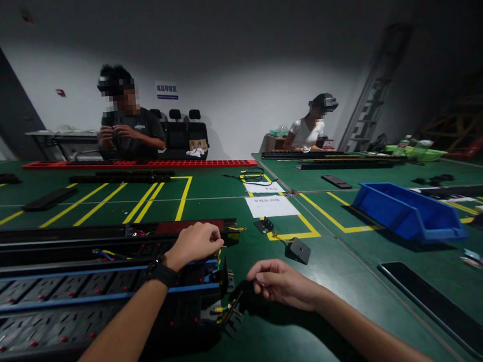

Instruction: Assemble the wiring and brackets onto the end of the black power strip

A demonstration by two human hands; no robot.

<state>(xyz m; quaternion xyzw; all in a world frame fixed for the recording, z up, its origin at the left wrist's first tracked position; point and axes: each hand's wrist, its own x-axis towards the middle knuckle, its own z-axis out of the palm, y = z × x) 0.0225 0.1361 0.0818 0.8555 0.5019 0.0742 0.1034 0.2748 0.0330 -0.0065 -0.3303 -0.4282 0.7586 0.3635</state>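
Observation:
Long black socket strips (pixel 81 322) with red buttons and blue edges lie side by side at the left, wires and end plates at their right ends. Over the upper strips is my left hand (pixel 196 243), fingers curled, with a small thin tip showing at the fingertips; what it is cannot be made out. My right hand (pixel 281 283) hovers just right of the strip ends, its fingers curled together, and any held thing is hidden. A square grey end piece (pixel 300 250) on yellow wire and a small black bracket (pixel 264 225) lie beyond it on the green table.
A blue bin (pixel 407 212) and a large dark phone (pixel 441 307) lie to the right. White papers (pixel 272 206), a smaller phone (pixel 336 182) and a red rail (pixel 140 164) are farther back. Two people work across the table.

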